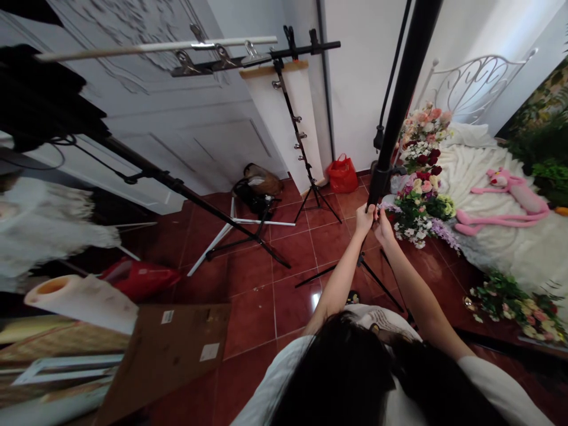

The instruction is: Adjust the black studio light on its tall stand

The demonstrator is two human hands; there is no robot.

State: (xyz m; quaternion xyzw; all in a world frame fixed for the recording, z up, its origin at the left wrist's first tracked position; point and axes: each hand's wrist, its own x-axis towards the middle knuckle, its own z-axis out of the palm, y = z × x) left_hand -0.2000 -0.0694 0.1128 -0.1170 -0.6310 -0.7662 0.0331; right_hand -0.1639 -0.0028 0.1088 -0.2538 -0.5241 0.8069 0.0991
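Observation:
A tall black light stand rises close in front of me, its pole leaning to the upper right and its tripod legs spread on the floor. My left hand is wrapped around the lower part of the pole. Beside it, my right hand is closed at the same spot, fingertips against the pole; what exactly they pinch is too small to tell. A black cable with an inline switch hangs along the pole. Bunches of artificial flowers stand just right of my hands.
A second black stand slants across the left, its legs near a white stand base. A backdrop stand with clips and a red bag are by the wall. A cardboard sheet lies lower left; a pink plush toy rests on white bedding.

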